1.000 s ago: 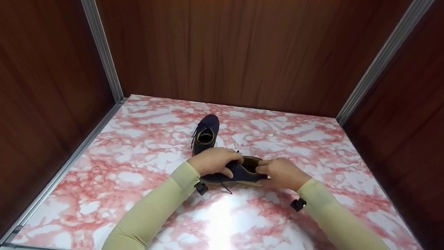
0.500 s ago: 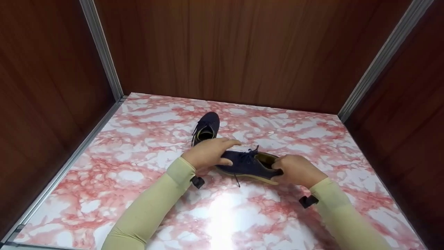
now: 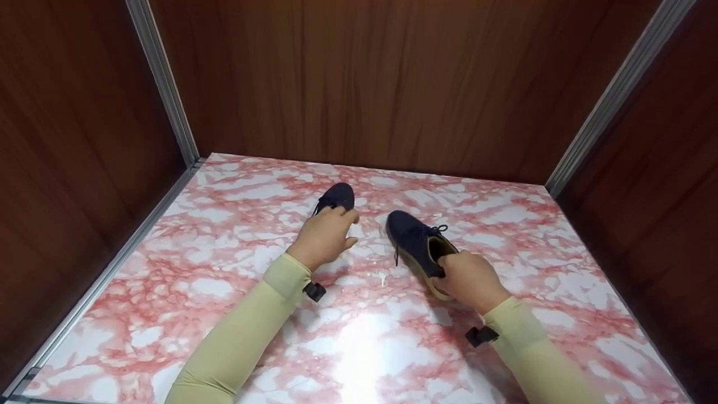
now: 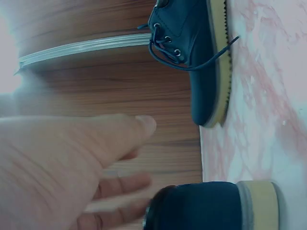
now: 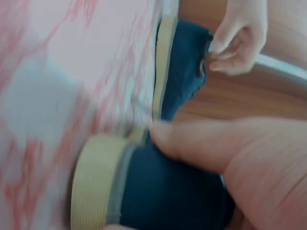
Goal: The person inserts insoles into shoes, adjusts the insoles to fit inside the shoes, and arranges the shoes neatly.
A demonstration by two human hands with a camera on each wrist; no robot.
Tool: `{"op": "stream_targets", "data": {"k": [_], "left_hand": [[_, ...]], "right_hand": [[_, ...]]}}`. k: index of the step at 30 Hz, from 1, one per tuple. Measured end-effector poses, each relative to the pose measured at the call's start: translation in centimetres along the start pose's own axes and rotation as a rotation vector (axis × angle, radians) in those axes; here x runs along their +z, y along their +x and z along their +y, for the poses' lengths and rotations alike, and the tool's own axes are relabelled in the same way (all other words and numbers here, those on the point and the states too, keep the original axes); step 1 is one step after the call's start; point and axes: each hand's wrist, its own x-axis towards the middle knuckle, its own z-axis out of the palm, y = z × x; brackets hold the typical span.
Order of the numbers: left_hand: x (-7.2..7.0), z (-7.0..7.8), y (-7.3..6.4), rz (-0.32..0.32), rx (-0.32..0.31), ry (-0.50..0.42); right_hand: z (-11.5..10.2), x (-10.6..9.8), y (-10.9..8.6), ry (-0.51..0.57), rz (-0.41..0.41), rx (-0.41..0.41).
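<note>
Two navy lace-up shoes with tan soles are on the red-and-white marbled surface. My right hand [image 3: 471, 280] grips the heel of the right shoe [image 3: 412, 235], fingers in its opening and thumb outside. That shoe points forward and to the left, a bow in its laces. Its heel [image 5: 163, 191] fills the lower part of the right wrist view, the thumb pressed along it. Over the opening of the left shoe [image 3: 338, 194] is my left hand [image 3: 325, 235], fingers loosely bent and thumb apart. It hides that shoe's rear in the head view; the left wrist view shows the heel [image 4: 201, 208] beside the fingers.
Dark wood-look panels [image 3: 359, 84] rise at the back and both sides, joined by grey metal corner posts [image 3: 162, 78]. The marbled surface [image 3: 196, 292] spreads around the shoes, with a bright glare spot near the front.
The right shoe has been moved rightward and turned from lying sideways to pointing forward, with my right hand on its heel. My left hand has let go of it and shifted left over the other shoe.
</note>
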Motion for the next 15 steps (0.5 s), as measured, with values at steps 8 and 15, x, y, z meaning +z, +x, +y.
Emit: {"op": "stream_targets", "data": {"k": [8,15], "left_hand": [[0.4,0.1,0.0,-0.013,-0.090,0.052],[0.6,0.0,-0.4,-0.075,-0.057,0.016]], "right_hand": [[-2.0,0.1,0.6,0.108,-0.007,0.080],[-3.3,0.6,1.2,0.156,0.051,0.004]]}}
